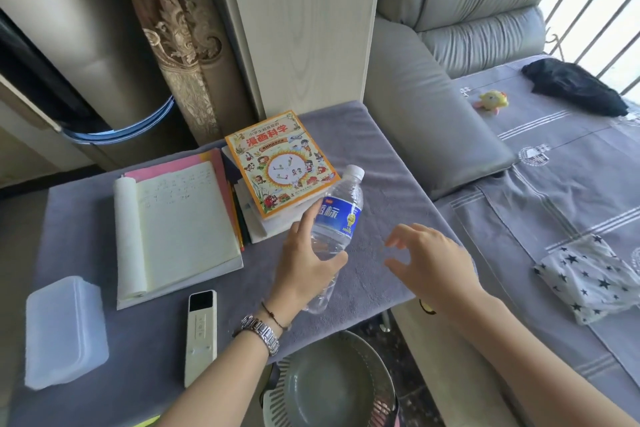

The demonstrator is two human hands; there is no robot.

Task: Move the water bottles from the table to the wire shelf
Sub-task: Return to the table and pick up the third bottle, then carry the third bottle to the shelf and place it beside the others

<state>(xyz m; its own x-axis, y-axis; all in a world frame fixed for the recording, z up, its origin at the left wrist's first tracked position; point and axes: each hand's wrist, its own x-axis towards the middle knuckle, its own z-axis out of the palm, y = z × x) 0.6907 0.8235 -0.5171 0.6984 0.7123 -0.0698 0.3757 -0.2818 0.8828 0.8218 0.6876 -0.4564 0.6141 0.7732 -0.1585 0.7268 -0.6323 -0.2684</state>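
Note:
A clear plastic water bottle (337, 218) with a blue label and a white cap is tilted above the grey-clothed table (86, 218), cap pointing away from me. My left hand (304, 263) grips its lower half, thumb on the right side. My right hand (429, 256) hovers just to the right of the bottle, fingers curled and apart, holding nothing. A wire shelf (384, 406) shows only as a few wires at the bottom edge.
On the table lie an open notebook (180, 222), a stack of books topped by an orange comic book (280, 159), a white remote (201, 336) and a clear plastic box (64, 329). A grey-green bowl (329, 381) sits below the table's front edge. A grey sofa (433, 128) stands to the right.

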